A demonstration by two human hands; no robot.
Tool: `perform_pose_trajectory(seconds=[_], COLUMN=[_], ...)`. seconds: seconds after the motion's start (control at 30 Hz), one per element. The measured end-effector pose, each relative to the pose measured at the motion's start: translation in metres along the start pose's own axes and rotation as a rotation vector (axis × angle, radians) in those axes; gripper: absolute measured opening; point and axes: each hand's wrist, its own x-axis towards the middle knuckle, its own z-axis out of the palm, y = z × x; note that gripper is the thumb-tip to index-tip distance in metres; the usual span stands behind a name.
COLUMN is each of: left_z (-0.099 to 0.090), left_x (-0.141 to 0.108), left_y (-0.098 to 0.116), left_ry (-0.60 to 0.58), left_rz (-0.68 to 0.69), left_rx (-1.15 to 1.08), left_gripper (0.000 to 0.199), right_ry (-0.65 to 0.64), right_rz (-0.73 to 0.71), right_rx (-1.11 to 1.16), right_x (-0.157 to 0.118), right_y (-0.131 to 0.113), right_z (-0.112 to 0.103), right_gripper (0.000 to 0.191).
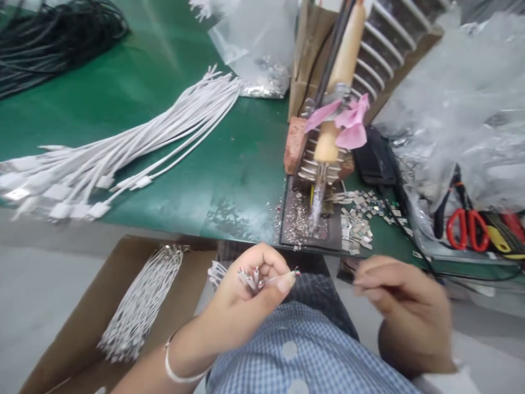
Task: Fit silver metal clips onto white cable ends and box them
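Observation:
My left hand is closed around several white cables. Between its thumb and forefinger one cable end sticks out, its thin coloured wires bare at the tip. My right hand is off to the right, thumb and fingers pinched together and slightly blurred; whether a small thing is between them I cannot make out. Beyond both hands a soldering iron with a wooden handle and pink ties points tip down over a dark, solder-flecked plate. Small metal connectors lie scattered beside that plate.
A bundle of white USB cables lies on the green table, black cables behind it. Below left, a cardboard box holds more white cables. Red-handled scissors and plastic bags are at right.

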Motion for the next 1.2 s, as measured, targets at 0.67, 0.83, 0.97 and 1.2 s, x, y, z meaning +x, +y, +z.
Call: perform_pose_trajectory(seconds=[0.67, 0.83, 0.97, 1.2], left_z=[0.016, 0.014, 0.013, 0.013], left_x=[0.007, 0.009, 0.014, 0.026], left_y=[-0.007, -0.006, -0.004, -0.002], left_ry=[0.075, 0.069, 0.087, 0.151], left_rz=[-0.005, -0.011, -0.042, -0.087], left_rx=[0.084, 0.101, 0.064, 0.035], left_gripper=[0.014, 0.014, 0.013, 0.013], right_ry=[-0.178, -0.092, 0.012, 0.032], right_rz=[0.005, 0.007, -0.089, -0.208], right_rx=[0.312, 0.245, 0.061, -0.036], right_x=[-0.003, -0.002, 0.004, 0.012], right_y=[0.017, 0.017, 0.013, 0.015], right_z=[0.049, 0.046, 0.044, 0.050], right_gripper=[0.025, 0.023, 0.023, 0.020])
